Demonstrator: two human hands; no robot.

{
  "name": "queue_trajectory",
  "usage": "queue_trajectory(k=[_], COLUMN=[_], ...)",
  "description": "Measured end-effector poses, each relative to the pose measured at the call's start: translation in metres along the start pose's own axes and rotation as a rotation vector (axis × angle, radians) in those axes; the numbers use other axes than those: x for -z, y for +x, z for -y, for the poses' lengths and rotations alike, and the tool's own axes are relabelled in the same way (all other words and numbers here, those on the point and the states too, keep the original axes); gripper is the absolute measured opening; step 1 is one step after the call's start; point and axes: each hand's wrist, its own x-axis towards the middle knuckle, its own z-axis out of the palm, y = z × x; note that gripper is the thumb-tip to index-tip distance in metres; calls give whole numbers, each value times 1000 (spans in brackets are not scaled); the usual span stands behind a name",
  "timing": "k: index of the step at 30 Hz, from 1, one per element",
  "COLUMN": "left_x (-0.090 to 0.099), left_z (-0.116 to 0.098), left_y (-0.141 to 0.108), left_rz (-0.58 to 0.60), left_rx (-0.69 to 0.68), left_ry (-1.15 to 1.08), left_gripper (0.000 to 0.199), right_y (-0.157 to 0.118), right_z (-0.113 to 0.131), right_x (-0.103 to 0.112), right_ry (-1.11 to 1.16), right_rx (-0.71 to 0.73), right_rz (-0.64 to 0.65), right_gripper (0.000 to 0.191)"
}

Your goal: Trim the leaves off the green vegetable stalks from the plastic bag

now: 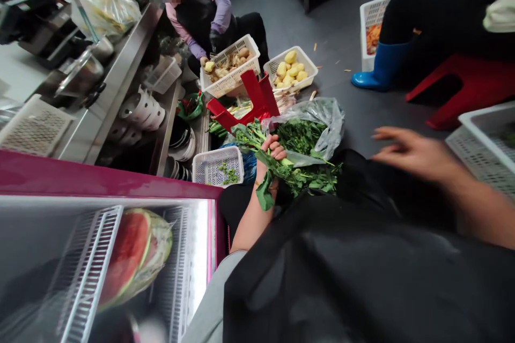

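Observation:
My left hand (274, 149) is closed around the stalks of a bunch of leafy greens (251, 135), with a few large leaves drooping beside the wrist. Just past it, an open clear plastic bag (332, 118) holds more greens (300, 136), and loose leaves spill toward my black apron (362, 268). Off to the right, my right hand (410, 153) is in the air, slightly blurred, fingers stretched out and nothing in them. A white basket (197, 171) with a few green bits in it stands left of my left hand.
Beyond the bag is a red stool (257, 94). Further off, a co-worker (205, 10) handles potatoes over a basket (229, 83), beside peeled potatoes (292, 69). A glass-fronted fridge (193, 193) stands close left. At right are another person's blue boot (380, 67) and a white crate (486, 123).

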Motion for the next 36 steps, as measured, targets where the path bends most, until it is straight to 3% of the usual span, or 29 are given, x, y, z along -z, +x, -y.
queue_trajectory(k=[1,3,5,6,9,11,14,17,20,23,25,28,30,32,34,36], left_x=[-5,-10,-6,-1,25,43,59,58,48,41,38,38,38,38,36,33], left_z=[4,9,8,4,-14,-25,-23,-5,17,32,36,36,32,26,21,21], left_y=[-3,-8,-12,-12,-10,-7,-10,-22,-36,-40,-38,-35,-35,-38,-41,-44], left_rz=[-10,-34,-60,-71,-109,-153,-173,-59,75,110,80,-23,-35,-21,-14,-27], left_rx=[-2,5,-6,-18,-72,-134,-264,-255,-157,-81,-31,-45,-86,-148,-202,-260], left_ry=[14,49,71,72,57,75,214,393,444,412,380,322,308,307,326,390], left_gripper=[15,19,24,26,32,33,27,20,22,31,37,39,36,33,31,28], right_y=[3,11,16,16,14,15,19,25,35,46,52,48,32,13,2,6], right_z=[16,47,66,70,64,57,58,71,84,92,95,97,93,84,72,65], right_x=[-37,-106,-148,-157,-141,-119,-103,-114,-136,-151,-155,-152,-144,-134,-123,-114], right_ry=[-66,-62,-73,-67,8,110,311,443,455,321,100,-299,-414,-371,-294,-218], right_rx=[111,318,394,416,401,259,-37,-126,-88,-31,100,416,594,696,651,437], right_rz=[143,436,515,559,783,895,777,522,383,280,183,88,109,222,379,481], right_gripper=[69,61,36,31,32,30,37,43,37,36,36,34,35,35,34,34])
